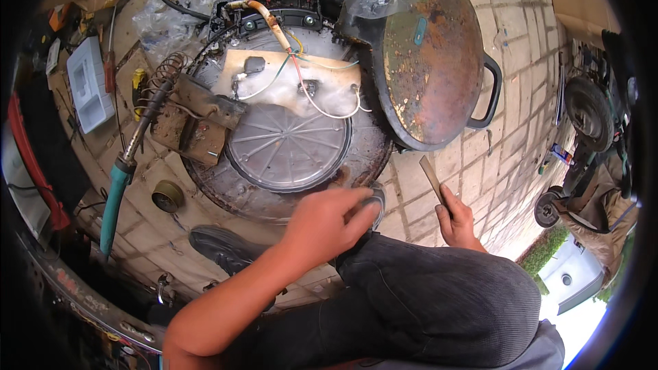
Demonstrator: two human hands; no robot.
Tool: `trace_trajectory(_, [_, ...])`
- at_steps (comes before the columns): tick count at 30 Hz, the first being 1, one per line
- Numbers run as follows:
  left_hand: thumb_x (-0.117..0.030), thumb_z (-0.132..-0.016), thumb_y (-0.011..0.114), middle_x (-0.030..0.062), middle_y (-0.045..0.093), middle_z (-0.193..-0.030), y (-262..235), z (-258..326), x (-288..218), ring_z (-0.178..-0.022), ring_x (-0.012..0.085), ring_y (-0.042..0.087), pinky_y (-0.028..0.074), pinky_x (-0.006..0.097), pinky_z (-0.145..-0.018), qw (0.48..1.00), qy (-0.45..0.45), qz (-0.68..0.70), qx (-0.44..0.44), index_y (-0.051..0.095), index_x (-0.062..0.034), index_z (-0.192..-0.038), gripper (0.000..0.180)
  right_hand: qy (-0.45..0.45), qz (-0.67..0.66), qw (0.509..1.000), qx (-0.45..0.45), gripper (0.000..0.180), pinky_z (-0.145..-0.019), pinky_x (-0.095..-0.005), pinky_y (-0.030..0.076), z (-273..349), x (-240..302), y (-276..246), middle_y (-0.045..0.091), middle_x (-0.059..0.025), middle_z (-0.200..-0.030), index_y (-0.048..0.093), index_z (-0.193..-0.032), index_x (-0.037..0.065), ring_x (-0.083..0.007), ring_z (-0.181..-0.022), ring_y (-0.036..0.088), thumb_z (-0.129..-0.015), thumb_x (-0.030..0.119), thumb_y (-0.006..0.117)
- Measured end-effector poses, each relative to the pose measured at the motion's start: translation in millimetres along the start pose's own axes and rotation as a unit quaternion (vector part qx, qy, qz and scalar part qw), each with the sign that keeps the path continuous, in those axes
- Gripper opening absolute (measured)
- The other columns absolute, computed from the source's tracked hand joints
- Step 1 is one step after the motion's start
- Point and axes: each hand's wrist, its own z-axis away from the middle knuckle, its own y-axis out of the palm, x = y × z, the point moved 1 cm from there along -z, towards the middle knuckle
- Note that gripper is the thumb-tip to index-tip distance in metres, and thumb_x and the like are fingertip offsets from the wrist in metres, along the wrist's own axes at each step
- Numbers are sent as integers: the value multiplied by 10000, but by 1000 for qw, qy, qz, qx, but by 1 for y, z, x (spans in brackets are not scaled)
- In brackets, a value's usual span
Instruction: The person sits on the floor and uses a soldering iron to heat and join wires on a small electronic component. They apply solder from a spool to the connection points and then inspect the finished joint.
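A small round grey metal part (373,200) sits at the near rim of the round, rusty opened appliance base (295,144) on the paved floor (507,62), gripped by the fingers of the left hand (329,216). The right hand (458,219) is closed on a thin flat metal strip (432,177), held just beside the rusty pan-shaped lid (428,62). A teal-handled soldering iron (127,164) lies left of the base.
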Motion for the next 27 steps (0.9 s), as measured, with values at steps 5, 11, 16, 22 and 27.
trace_trajectory(5, [-278, -869, 722, 137, 682, -805, -74, 67, -35, -701, 330, 662, 527, 412, -617, 971, 37, -207, 113, 716, -55, -1042, 282, 194, 44, 980, -27, 568, -774, -423, 537, 34, -35, 58, 669, -247, -1046, 474, -1435, 61, -396, -889, 675, -909, 149, 668])
trace_trajectory(11, [-377, -913, 651, 122, 693, -862, -142, 162, -80, -791, 349, 672, 539, 437, -659, 937, -69, -294, 176, 710, -72, -1058, 343, -54, 211, 972, -83, 520, -901, -486, 485, -8, 14, 18, 656, -212, -1088, 549, -1305, -3, -404, -1001, 626, -844, 173, 712])
trace_trajectory(16, [-397, -921, 643, 155, 697, -876, -179, 199, -45, -814, 357, 667, 527, 419, -705, 959, -85, -228, 145, 705, -36, -1036, 384, -217, 12, 944, 248, 424, -758, -410, 547, -111, 189, -48, 683, -194, -1028, 580, -1248, 41, -351, -908, 679, -864, 168, 708])
trace_trajectory(22, [-240, -939, 672, 56, 675, -794, -175, 210, 80, -701, 126, 610, 492, 291, -650, 974, -185, -54, -118, 709, 16, -982, 263, 132, -477, 793, 355, 415, -703, -312, 573, -153, 326, 85, 669, -137, -976, 561, -1065, -1, -204, -805, 694, -970, 396, 636])
trace_trajectory(27, [-163, -904, 704, 0, 588, -704, -159, 201, 141, -637, 91, 503, 433, 281, -589, 901, -172, -20, -399, 687, 18, -997, 204, 216, -757, 565, 247, 484, -628, -280, 525, -163, 367, 163, 630, -110, -1104, 568, -1098, 41, -163, -681, 612, -934, 487, 662])
